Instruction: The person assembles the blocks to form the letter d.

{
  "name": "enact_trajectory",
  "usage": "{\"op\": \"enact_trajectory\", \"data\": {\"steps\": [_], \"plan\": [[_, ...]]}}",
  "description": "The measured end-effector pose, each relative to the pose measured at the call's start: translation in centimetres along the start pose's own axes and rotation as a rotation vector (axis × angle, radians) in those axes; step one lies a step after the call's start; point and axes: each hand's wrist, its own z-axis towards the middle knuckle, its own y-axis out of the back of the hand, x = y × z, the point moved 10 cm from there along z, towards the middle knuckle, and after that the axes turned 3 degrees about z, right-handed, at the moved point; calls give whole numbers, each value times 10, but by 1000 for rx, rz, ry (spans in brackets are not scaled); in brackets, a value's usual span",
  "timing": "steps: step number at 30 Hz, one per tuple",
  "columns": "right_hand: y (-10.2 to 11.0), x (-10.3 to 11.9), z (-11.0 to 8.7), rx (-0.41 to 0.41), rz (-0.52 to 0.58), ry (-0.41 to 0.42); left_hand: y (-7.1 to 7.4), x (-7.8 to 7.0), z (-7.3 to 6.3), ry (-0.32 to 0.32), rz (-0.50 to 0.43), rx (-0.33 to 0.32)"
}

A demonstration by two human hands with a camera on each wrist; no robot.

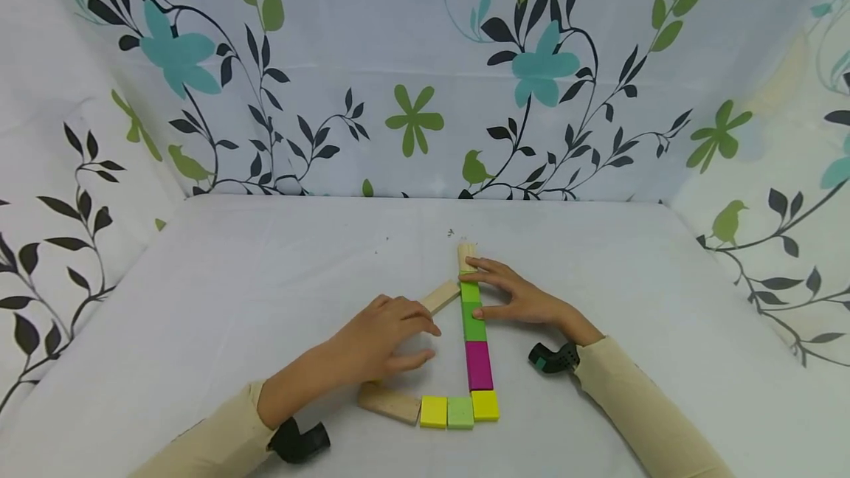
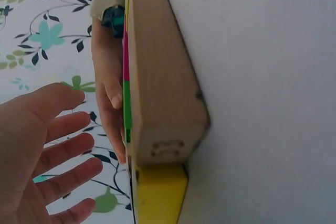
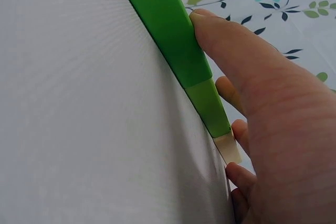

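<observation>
My left hand [image 1: 375,338] hovers with its fingers spread apart over the inside of a block outline, holding nothing. Beneath it, partly hidden, are a slanted wooden block [image 1: 441,297] and a thicker wooden block [image 1: 390,403]; the left wrist view shows a yellow block [image 2: 160,195] beyond the thick one's end. On the right side of the outline, my right hand [image 1: 521,299] rests along a row of blocks. Its thumb touches the green block [image 3: 170,30], and its other fingers lie by the light green block [image 3: 210,107] and the wooden end block [image 1: 465,251].
Below the green blocks, a magenta block [image 1: 479,365] and a yellow block [image 1: 485,406] continue the row. A light green block [image 1: 460,413] and another yellow block [image 1: 434,412] run along the front. White cloth [image 1: 265,264] covers the table; a patterned curtain [image 1: 345,43] hangs behind.
</observation>
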Motion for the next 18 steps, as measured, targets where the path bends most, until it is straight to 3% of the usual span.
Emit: {"op": "enact_trajectory", "data": {"steps": [7, 13, 18], "plan": [[-2, 2, 1, 8, -9, 3, -11, 41, 13, 140, -17, 32], [-1, 2, 0, 9, -15, -6, -25, 55, 19, 194, -37, 127], [0, 0, 0, 5, -5, -7, -31, 60, 24, 208, -41, 163]]}}
